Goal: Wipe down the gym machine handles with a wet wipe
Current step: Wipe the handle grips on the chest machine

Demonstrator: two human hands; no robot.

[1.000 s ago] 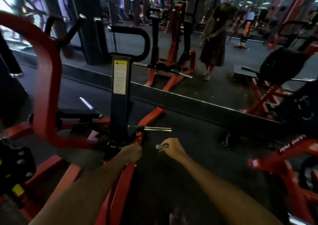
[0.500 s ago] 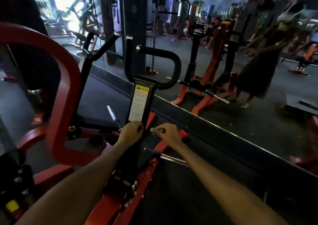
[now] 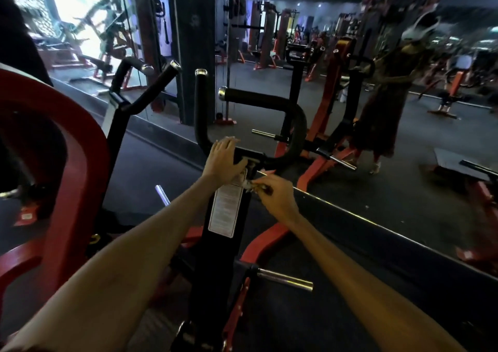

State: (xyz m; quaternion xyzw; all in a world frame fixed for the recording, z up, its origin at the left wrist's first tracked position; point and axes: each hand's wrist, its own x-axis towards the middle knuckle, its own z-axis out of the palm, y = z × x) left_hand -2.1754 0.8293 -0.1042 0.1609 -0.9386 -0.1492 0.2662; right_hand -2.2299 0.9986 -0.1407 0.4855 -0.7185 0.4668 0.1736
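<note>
A black post with a white warning label carries two black padded handles: an upright one on the left and a curved one bending over to the right. My left hand lies with straight fingers against the top of the post, at the foot of the upright handle. My right hand pinches a small crumpled wet wipe just right of the post, below the curved handle's base. A second pair of black handles rises further left.
A thick red frame arm curves at the left. Chrome weight pegs stick out of the post low down. A wall mirror behind a low ledge reflects the machine and a standing person. The floor is dark rubber.
Both hands have risen from the base of the machine up to the top of the post. My left hand has opened from a fist; the right still pinches the wipe.
</note>
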